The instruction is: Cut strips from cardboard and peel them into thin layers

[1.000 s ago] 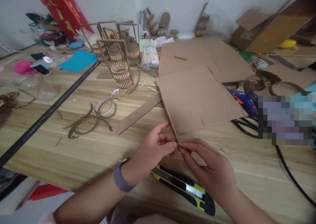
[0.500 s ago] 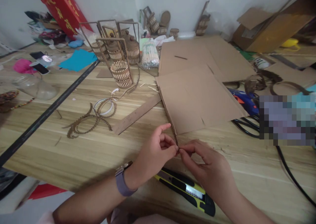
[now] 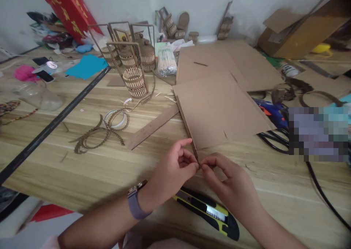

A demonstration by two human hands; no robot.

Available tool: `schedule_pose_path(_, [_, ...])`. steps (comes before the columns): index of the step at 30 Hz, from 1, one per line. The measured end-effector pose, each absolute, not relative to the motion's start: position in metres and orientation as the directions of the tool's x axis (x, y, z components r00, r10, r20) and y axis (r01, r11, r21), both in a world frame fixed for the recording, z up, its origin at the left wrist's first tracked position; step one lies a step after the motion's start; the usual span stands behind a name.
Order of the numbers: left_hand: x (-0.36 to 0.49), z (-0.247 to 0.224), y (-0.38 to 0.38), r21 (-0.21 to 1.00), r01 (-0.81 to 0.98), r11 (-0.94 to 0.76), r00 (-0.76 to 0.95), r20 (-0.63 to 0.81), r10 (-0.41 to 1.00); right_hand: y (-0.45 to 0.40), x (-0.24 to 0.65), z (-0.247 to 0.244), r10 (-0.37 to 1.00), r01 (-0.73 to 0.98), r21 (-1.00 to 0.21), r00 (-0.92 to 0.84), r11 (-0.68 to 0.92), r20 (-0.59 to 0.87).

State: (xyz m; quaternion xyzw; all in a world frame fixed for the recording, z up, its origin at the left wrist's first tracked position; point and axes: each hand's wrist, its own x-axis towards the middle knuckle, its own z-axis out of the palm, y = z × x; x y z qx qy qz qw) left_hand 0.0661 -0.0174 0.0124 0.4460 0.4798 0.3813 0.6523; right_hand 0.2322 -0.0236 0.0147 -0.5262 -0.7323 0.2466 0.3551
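Note:
A narrow brown cardboard strip [image 3: 195, 151] runs along the near left edge of a cardboard sheet [image 3: 219, 110], towards me. Its near end is pinched between thumb and finger of my left hand [image 3: 177, 166], whose index finger reaches out along the strip. Right beside it, my right hand [image 3: 231, 177] has thumb and forefinger closed on the same end; the fingertips hide most of it. Under my wrists lies a yellow and black utility knife [image 3: 203, 208]. A flat cardboard piece [image 3: 153, 128] rests left of the sheet.
Curled corrugated strips [image 3: 101, 137] and a white ring lie to the left. Small stick baskets with tall handles [image 3: 134, 82] stand behind them. A larger cardboard sheet [image 3: 255, 66] lies at the back. Black cable [image 3: 318, 183] runs down the right, near a blue tool [image 3: 274, 113].
My fingertips have parted very slightly, the right hand shifting a little to the right. Both hands still pinch the strip's end; the other things have stayed put.

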Motion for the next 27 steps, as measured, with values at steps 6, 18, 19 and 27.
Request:
schedule_pose_path(6, [0.0665,0.0108,-0.0199,0.964,-0.009,0.265,0.238,-0.256,0.937,-0.0217,0.2322,0.0166,0.981,0.585,-0.789,-0.156,0.189,0.119])
schedule_pose_path(18, [0.0681,0.0146,-0.0181,0.935,-0.072,0.348,0.257,-0.32,0.912,-0.0204,0.2303,0.0181,0.972,0.591,-0.777,-0.205,0.216,0.114])
schedule_pose_path(19, [0.068,0.0144,-0.0178,0.929,-0.079,0.361,0.255,-0.331,0.909,-0.0207,0.23,0.0181,0.972,0.588,-0.78,-0.208,0.215,0.111])
schedule_pose_path(27, [0.0688,0.0137,-0.0167,0.894,-0.199,0.402,0.233,-0.355,0.905,-0.018,0.2299,0.0172,0.976,0.488,-0.863,-0.214,0.132,0.028])
